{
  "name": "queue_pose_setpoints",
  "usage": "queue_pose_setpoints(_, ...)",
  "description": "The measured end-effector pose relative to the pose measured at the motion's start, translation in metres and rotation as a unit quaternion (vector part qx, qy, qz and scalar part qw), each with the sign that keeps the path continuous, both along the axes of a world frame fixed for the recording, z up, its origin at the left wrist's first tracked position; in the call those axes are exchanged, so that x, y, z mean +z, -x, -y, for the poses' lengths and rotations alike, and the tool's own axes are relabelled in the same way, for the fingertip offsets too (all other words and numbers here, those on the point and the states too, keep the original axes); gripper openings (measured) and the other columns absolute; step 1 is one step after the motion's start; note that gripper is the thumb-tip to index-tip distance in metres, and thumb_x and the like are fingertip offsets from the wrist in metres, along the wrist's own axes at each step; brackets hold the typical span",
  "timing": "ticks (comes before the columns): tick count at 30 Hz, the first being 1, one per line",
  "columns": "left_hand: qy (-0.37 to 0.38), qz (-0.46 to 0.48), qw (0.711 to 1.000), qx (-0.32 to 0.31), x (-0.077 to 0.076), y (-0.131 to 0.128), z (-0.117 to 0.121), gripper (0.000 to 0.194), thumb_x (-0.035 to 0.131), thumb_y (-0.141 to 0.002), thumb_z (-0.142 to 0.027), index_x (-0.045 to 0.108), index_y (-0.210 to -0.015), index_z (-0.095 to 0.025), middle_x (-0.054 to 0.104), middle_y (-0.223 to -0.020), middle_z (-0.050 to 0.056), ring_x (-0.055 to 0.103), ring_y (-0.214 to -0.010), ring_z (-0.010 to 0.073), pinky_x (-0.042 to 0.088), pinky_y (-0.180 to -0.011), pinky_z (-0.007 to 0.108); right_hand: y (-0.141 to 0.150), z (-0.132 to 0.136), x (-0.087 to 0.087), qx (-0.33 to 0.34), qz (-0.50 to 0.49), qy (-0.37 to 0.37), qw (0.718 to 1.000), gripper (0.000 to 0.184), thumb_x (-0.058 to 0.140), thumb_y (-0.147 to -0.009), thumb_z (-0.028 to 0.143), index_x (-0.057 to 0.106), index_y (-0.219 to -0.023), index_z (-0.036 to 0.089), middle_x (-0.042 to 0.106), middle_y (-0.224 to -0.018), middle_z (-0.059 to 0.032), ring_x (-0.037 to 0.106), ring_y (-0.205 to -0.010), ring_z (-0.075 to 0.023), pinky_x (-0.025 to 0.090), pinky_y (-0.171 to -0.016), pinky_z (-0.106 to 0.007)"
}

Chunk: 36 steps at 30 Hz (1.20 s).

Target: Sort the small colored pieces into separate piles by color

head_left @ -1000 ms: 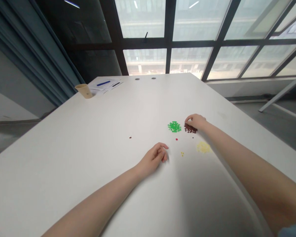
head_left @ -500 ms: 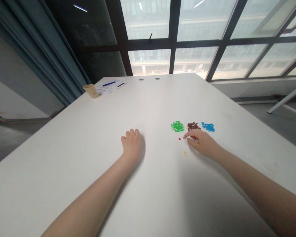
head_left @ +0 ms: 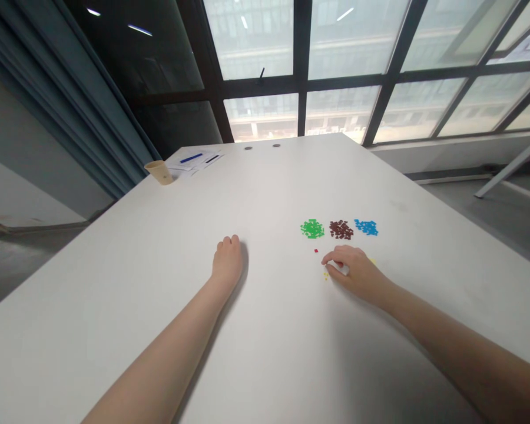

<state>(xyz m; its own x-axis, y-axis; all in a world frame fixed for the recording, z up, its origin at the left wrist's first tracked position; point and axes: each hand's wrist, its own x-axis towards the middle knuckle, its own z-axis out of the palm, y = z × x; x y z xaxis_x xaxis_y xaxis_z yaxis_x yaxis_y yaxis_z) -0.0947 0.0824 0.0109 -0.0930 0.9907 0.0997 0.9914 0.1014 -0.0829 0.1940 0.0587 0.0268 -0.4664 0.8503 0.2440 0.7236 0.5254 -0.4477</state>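
Observation:
My right hand (head_left: pixel 351 270) hovers low over the table with thumb and forefinger a little apart, and I see nothing between their tips. Several tiny yellow pieces (head_left: pixel 325 276) lie just below those fingertips. A single small red piece (head_left: pixel 316 251) is up and to the left of them. Beyond the hand are three patches of small flat pieces: green pieces (head_left: pixel 312 229), dark brown pieces (head_left: pixel 341 229) and blue pieces (head_left: pixel 366 227). Some yellow shows behind my right hand, mostly hidden by it. My left hand (head_left: pixel 228 259) rests on the table, fingers curled in, apart from all the pieces.
The long white table (head_left: pixel 269 200) runs toward a large window. Near its far left corner stand a tan paper cup (head_left: pixel 159 172) and papers (head_left: pixel 198 165) with a blue pen (head_left: pixel 191 158) on them. A blue curtain (head_left: pixel 92 106) hangs at the left.
My right hand has drawn back from the brown pieces toward the yellow ones, uncovering the brown patch. My left hand's fingers are curled more tightly. The camera view has shifted slightly.

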Motion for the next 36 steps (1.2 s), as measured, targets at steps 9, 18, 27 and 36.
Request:
queue_pose_setpoints(9, 0.012, -0.010, 1.000, -0.018, 0.007, -0.010, 0.006, 0.033, 0.025, -0.076, 0.002, 0.049, -0.097, -0.009, 0.055, -0.092, 0.015, 0.052, -0.085, 0.0227, 0.040, -0.070, 0.031, -0.002, 0.000, -0.003, -0.001, 0.001, 0.007, 1.000, 0.015, 0.049, -0.077, 0.020, 0.064, -0.077, 0.021, 0.052, -0.062, 0.0001, 0.048, -0.064, -0.0134, 0.033, -0.066, -0.027)
queue_pose_setpoints(18, -0.039, 0.089, 0.993, -0.066, 0.000, -0.009, 0.005, 0.033, 0.026, -0.074, 0.002, 0.048, -0.095, -0.013, 0.052, -0.092, 0.012, 0.051, -0.081, 0.0195, 0.040, -0.073, 0.031, 0.001, 0.004, 0.001, -0.004, 0.006, 0.013, 1.000, 0.016, 0.048, -0.078, 0.020, 0.064, -0.077, 0.021, 0.052, -0.062, -0.0003, 0.048, -0.064, -0.0135, 0.033, -0.066, -0.027)
queue_pose_setpoints(27, 0.060, 0.692, 0.688, -0.211, -0.004, -0.042, 0.018, 0.014, 0.053, -0.077, -0.023, 0.040, -0.079, -0.019, 0.053, -0.079, 0.001, 0.054, -0.076, 0.0118, 0.040, -0.071, 0.027, 0.002, 0.006, 0.003, 0.006, 0.003, 0.007, 1.000, 0.014, 0.049, -0.077, 0.020, 0.063, -0.076, 0.021, 0.052, -0.061, 0.0002, 0.048, -0.063, -0.0132, 0.033, -0.066, -0.027)
queue_pose_setpoints(36, 0.122, 0.846, 0.504, -0.124, 0.007, -0.058, 0.034, 0.037, 0.069, -0.066, -0.024, 0.036, -0.083, -0.021, 0.064, -0.073, -0.004, 0.058, -0.069, 0.0080, 0.041, -0.073, 0.024, 0.006, 0.010, 0.004, 0.019, -0.004, 0.011, 1.000, 0.015, 0.049, -0.078, 0.019, 0.063, -0.078, 0.020, 0.054, -0.063, -0.0002, 0.049, -0.064, -0.0130, 0.032, -0.066, -0.028)
